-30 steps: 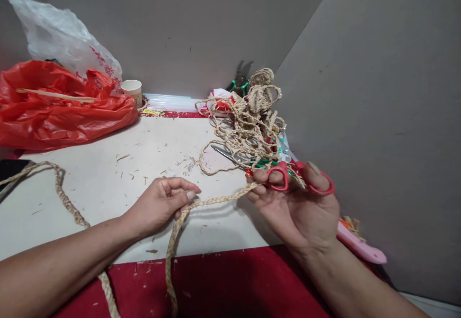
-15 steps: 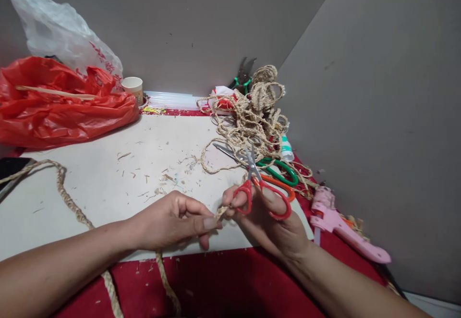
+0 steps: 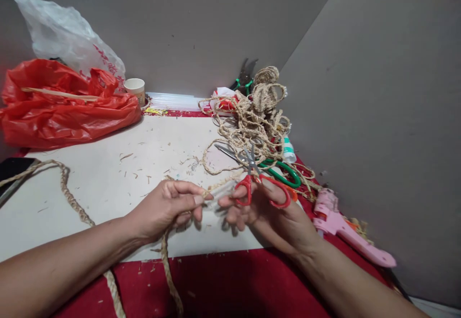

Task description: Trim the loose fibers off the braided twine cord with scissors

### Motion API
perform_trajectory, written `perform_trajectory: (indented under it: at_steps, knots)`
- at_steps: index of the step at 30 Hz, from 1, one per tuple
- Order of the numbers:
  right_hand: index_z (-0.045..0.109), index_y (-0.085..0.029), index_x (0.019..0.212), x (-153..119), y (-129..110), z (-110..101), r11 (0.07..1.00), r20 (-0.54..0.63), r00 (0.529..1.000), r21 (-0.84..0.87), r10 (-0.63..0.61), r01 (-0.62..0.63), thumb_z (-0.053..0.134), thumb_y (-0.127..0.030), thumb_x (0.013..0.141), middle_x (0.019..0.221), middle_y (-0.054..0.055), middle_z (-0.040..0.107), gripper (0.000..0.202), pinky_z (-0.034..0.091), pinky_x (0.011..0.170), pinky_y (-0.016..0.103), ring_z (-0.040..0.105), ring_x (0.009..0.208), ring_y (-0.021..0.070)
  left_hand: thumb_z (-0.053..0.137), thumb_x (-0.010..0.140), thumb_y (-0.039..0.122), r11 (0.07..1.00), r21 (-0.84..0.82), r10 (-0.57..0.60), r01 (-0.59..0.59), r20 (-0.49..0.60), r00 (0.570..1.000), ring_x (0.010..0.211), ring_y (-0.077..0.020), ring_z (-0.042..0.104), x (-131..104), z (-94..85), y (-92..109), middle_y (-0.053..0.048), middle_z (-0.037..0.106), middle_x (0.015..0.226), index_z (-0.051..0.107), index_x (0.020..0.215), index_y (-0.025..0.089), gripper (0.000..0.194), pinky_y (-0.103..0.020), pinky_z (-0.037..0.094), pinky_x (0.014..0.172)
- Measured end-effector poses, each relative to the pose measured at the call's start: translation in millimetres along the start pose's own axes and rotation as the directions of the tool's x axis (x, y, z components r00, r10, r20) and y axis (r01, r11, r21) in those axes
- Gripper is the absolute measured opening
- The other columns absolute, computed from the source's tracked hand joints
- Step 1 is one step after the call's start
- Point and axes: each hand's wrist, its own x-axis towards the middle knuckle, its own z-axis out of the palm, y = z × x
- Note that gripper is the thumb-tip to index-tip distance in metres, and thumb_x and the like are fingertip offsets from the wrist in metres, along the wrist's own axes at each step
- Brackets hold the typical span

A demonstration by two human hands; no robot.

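Observation:
My left hand (image 3: 173, 207) pinches a braided straw rope (image 3: 167, 265) between thumb and fingers near its end. The rope's free end points up and to the right, toward my right hand (image 3: 270, 212). On that hand hang red-handled scissors (image 3: 249, 186), thumb and a finger through the loops, with the blades parted and pointing away from me. Its other fingers are apart and slightly smeared by motion, close to the rope end. Another length of the braid runs under my left forearm and across the white board (image 3: 90, 164).
A tangled heap of thin rope (image 3: 259, 111) lies at the back right, with green-handled scissors (image 3: 284, 171) before it. A pink glue gun (image 3: 349, 236) rests at right. Red plastic bag (image 3: 65, 111), paper cup (image 3: 135, 87) and phone (image 3: 14, 176) are on the left.
My right hand's fingers have let go of the rope end and spread. My left hand has moved slightly left and up with the rope, and the hands are farther apart.

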Motion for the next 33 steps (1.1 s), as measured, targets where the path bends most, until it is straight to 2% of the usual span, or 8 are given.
perform_trajectory:
  at_steps: [3,6,10,14,21,25,30,33]
  knots:
    - [0.07,-0.019,0.086,-8,-4,-4,0.999,0.036,0.998,0.001,0.05,-0.05,0.062,-0.057,0.078,0.06,0.004,0.069,0.04,0.044,0.042,0.022,0.06,0.043,0.0147,0.072,0.074,0.026,0.997,-0.069,0.02,-0.024,-0.065,0.998,0.035,0.0008,0.023,3,-3.2,3,0.002,0.059,0.055,0.069,0.087,0.012,0.019,-0.018,0.01,0.038]
    - [0.067,-0.018,0.075,-16,2,-3,0.989,0.124,0.981,0.016,0.146,-0.149,0.06,-0.06,0.079,0.046,0.001,0.061,0.043,0.036,0.034,0.019,0.05,0.032,0.0108,0.072,0.075,0.025,0.996,-0.087,0.018,-0.025,-0.084,0.996,0.036,0.001,0.02,4,-4.8,3,0.003,0.055,0.054,0.069,0.085,0.013,0.016,-0.019,0.007,0.038]
    - [0.064,-0.015,0.068,-19,20,0,0.961,0.247,0.93,-0.018,0.271,-0.275,0.058,-0.064,0.077,0.049,0.004,0.062,0.051,0.035,0.035,0.018,0.05,0.035,0.0097,0.071,0.076,0.025,0.996,-0.083,0.016,-0.022,-0.07,0.997,0.036,0.0007,0.02,4,-5.2,2,0.004,0.052,0.051,0.069,0.085,0.014,0.015,-0.019,0.007,0.038]
    - [0.065,-0.012,0.069,-15,32,0,0.953,0.302,0.911,0.021,0.282,-0.303,0.054,-0.064,0.079,0.048,0.004,0.061,0.054,0.031,0.033,0.017,0.05,0.035,0.0098,0.07,0.077,0.026,0.996,-0.087,0.008,-0.011,-0.035,0.999,0.037,0.0007,0.019,4,-4.4,2,0.005,0.051,0.05,0.069,0.088,0.013,0.017,-0.018,0.007,0.038]
    - [0.064,-0.013,0.063,-14,35,-1,0.961,0.29,0.921,0.017,0.26,-0.277,0.056,-0.064,0.078,0.046,0.003,0.06,0.053,0.034,0.036,0.018,0.049,0.037,0.0101,0.073,0.075,0.025,0.993,-0.115,-0.006,0.003,-0.024,1.0,0.037,0.0003,0.021,3,-2.5,2,0.007,0.047,0.046,0.067,0.087,0.015,0.017,-0.017,0.007,0.038]
    - [0.063,-0.013,0.06,-14,37,-1,0.958,0.285,0.922,0.037,0.262,-0.284,0.056,-0.063,0.077,0.042,0.002,0.057,0.053,0.031,0.033,0.017,0.044,0.033,0.0085,0.07,0.077,0.026,0.994,-0.112,-0.003,0.003,0.005,1.0,0.037,0.0005,0.019,3,-4.3,1,0.006,0.048,0.049,0.067,0.089,0.015,0.016,-0.017,0.006,0.038]
    - [0.062,-0.012,0.06,-13,45,-6,0.926,0.356,0.874,0.056,0.331,-0.374,0.052,-0.068,0.075,0.038,0.002,0.053,0.058,0.024,0.027,0.018,0.039,0.027,0.0083,0.069,0.079,0.025,0.993,-0.119,0.006,-0.004,0.019,1.0,0.038,-0.0003,0.019,4,-6.8,-2,0.006,0.047,0.049,0.066,0.091,0.014,0.017,-0.018,0.007,0.039]
    - [0.059,-0.012,0.06,-11,47,-7,0.916,0.336,0.868,0.036,0.365,-0.399,0.053,-0.069,0.073,0.04,0.003,0.054,0.059,0.026,0.029,0.018,0.042,0.031,0.0084,0.069,0.079,0.024,0.993,-0.118,0.0,0.003,0.019,1.0,0.038,-0.0011,0.02,4,-6.9,-4,0.007,0.046,0.047,0.065,0.092,0.015,0.016,-0.019,0.007,0.039]
